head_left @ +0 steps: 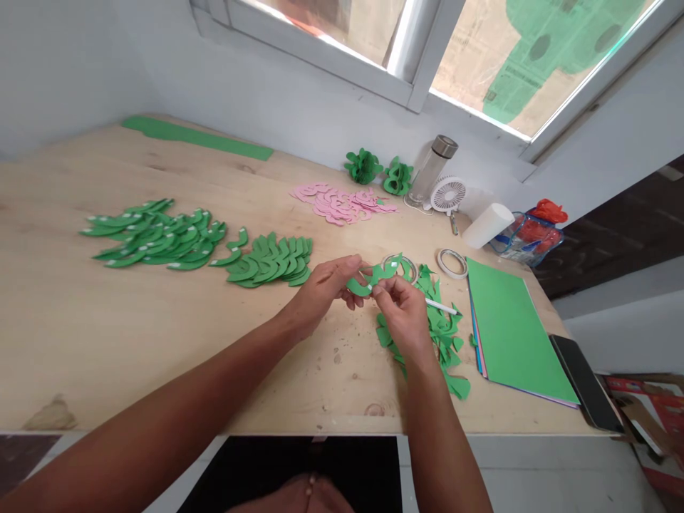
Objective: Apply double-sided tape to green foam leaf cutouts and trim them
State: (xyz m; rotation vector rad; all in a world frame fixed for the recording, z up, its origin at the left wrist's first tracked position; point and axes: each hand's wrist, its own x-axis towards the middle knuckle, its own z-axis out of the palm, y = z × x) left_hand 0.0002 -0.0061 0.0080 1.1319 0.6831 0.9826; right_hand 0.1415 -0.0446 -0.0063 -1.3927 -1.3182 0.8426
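Observation:
Between my hands, above the wooden table (176, 342), is a curvy green paper cutout (380, 273) with small white patches on it. My left hand (336, 281) grips its left end, fingers closed. At its lower edge my right hand (400, 305) pinches it near one white patch. Left of my hands lies an overlapping row of similar green cutouts (270, 260). Farther left spreads a larger pile of green cutouts (160, 235), many bearing white patches. Green paper scraps (443, 342) lie under and beyond my right hand, with a white pen (442, 307) among them.
Pink cutouts (342, 203), two green paper balls (363, 166), a glass bottle (432, 171) and a small fan (447, 193) stand toward the wall. To the right are a tape roll (452, 263), a white cylinder (487, 225), green sheets (521, 328) and a phone (585, 381).

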